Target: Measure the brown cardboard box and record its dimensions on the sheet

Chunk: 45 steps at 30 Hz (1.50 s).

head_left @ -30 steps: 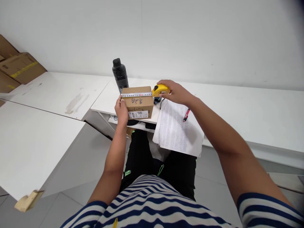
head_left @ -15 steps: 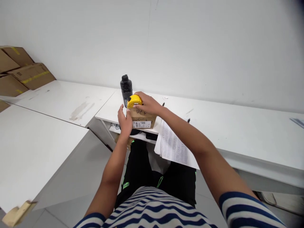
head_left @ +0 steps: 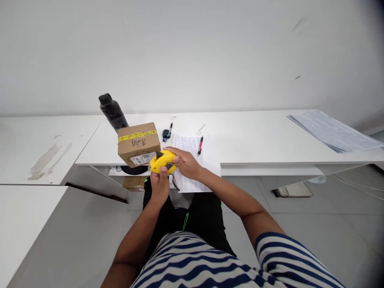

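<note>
Both of my hands hold a yellow tape measure in front of the desk edge. My right hand grips it from the right and above, fingers wrapped round its body. My left hand is closed on its underside from below. The tape is drawn in. A small cardboard box with yellow tape and a white label stands on the white desk just left of my hands, apart from them.
A black bottle stands behind the box. A printed sheet hangs over the desk edge, with a red pen and a black pen near it. A stack of papers lies far right. A second table adjoins at left.
The tape that lay stretched along the box top has drawn back in. My right hand carried the tape measure off the box towards me, and my left hand left the box and closed on it.
</note>
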Available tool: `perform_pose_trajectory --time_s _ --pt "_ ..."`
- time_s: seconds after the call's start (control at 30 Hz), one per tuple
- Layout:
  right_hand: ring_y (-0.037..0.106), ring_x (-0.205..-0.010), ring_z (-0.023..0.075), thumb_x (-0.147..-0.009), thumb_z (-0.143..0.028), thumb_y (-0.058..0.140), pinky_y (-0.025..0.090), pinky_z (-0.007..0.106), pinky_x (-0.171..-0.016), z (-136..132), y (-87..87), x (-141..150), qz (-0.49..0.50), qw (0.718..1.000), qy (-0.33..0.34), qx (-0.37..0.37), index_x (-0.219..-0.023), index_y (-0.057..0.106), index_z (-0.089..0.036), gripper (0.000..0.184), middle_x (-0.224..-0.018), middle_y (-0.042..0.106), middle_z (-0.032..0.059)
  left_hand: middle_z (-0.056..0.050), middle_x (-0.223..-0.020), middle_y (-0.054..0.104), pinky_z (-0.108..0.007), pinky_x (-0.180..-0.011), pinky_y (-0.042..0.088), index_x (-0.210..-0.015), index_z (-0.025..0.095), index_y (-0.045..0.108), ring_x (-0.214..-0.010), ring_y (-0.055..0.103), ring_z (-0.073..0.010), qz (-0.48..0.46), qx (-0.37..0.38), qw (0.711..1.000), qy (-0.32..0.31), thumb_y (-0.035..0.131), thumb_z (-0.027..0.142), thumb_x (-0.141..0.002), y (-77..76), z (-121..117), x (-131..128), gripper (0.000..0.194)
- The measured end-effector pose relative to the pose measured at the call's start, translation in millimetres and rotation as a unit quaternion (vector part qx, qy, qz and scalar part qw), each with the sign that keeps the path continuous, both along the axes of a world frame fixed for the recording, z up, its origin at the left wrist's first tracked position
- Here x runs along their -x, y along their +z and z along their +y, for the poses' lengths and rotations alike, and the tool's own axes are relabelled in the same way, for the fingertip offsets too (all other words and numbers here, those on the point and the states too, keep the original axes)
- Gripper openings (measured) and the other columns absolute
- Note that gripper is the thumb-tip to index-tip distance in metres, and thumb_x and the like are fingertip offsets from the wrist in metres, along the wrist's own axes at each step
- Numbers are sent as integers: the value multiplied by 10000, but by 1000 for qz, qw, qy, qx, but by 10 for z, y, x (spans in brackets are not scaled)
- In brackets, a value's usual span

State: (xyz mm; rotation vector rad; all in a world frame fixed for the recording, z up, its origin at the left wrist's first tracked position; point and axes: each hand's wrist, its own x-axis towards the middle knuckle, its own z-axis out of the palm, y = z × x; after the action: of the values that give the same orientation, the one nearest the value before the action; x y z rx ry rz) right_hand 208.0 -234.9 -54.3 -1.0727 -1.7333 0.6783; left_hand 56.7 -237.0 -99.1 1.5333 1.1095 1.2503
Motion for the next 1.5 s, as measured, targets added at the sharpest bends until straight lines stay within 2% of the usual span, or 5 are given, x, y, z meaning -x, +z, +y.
perform_pose_trajectory --time_s 0.23,0.43,0.67,0.93,1.5 --pt "680 -1072 383 -961 -569 423 505 593 -945 551 -343 -1342 -181 901 -357 168 -1421 529 -220 587 -1099 746 165 -101 -1004 694 -428 -897 532 -1020 210 666 -982 669 -288 278 -72 923 -258 577 608 -865 -222 278 -534 436" --pt "686 -1061 349 -869 -338 575 518 530 -943 988 -626 -1672 -176 925 -265 210 -1093 695 -190 294 -1103 752 172 -95 -1037 710 -392 -844 527 -1080 199 598 -963 678 -273 286 -12 926 -246 540 558 -902 -365 696 -877 406" --pt "678 -763 179 -749 -522 740 542 325 -711 1036 -653 -2129 207 962 -97 151 -1022 660 -223 413 -856 740 39 -109 -1192 706 -397 -932 527 -1227 176 592 -1100 672 -283 169 69 948 -260 520 612 -913 -491 838 -821 543" --pt "466 -558 117 -875 -703 515 374 274 -559 999 -1037 -2017 185 959 -166 138 -865 677 -221 508 -645 576 -17 -148 -1192 696 -435 -967 518 -1230 127 626 -1093 665 -289 120 100 952 -265 534 643 -907 -589 900 -807 615" --pt "386 -600 125 -801 -448 593 297 305 -597 985 -958 -1935 63 962 -207 169 -565 471 -214 355 -581 435 -37 -142 -1167 704 -445 -978 511 -1181 136 663 -1086 660 -284 110 89 960 -241 545 643 -902 -615 897 -836 591"
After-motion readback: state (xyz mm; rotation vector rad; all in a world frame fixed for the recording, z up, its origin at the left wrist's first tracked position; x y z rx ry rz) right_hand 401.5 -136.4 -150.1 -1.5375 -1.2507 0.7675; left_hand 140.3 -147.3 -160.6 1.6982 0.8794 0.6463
